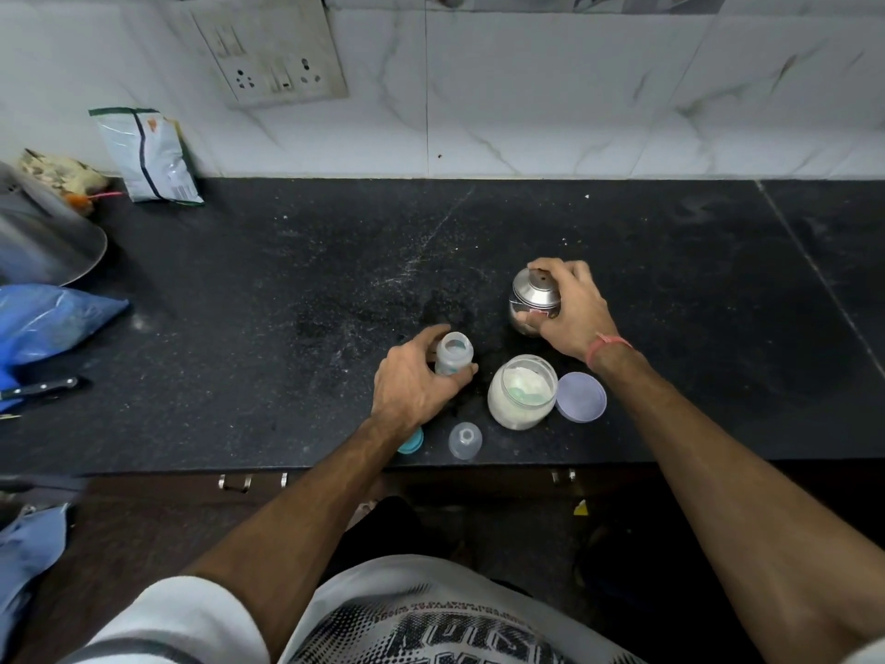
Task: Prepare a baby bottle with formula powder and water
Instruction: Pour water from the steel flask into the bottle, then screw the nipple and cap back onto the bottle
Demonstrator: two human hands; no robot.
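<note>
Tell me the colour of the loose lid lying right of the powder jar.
Pale lilac; the lid shows clearly in the head view, beside the powder jar.

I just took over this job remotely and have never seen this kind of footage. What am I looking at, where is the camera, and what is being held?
No machine here: one camera worn on a person's head looks down at their bare arms over a black counter. The left hand grips an open baby bottle. The right hand holds a steel container. Nearer the person stand an open jar of white powder, its lilac lid beside it, a clear bottle cap and a teal ring.
</note>
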